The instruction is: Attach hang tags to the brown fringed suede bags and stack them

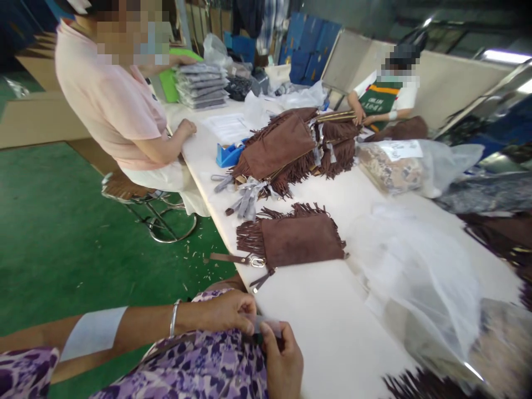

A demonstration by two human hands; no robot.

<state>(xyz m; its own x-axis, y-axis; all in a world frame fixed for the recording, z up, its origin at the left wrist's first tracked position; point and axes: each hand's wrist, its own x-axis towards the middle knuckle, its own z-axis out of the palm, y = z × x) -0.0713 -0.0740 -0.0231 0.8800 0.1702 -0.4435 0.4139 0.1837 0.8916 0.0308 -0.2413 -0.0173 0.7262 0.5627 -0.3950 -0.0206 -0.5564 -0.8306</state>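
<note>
Near the table's edge, my left hand pinches one end of a small translucent strip. Its other end is between the thumb and fingers of my right hand. Whether the strip is tape or plastic film I cannot make out. Just beyond my hands, a brown suede-like fringed pouch lies flat on the white table. A strap with a metal clasp and a zipper pull hang at its near left corner. A white patch lies on my left forearm.
A pile of fringed pouches and a blue tape dispenser are farther up the table. Clear plastic bags cover the right side. One person stands at the left beside a stool; another handles pouches at the back.
</note>
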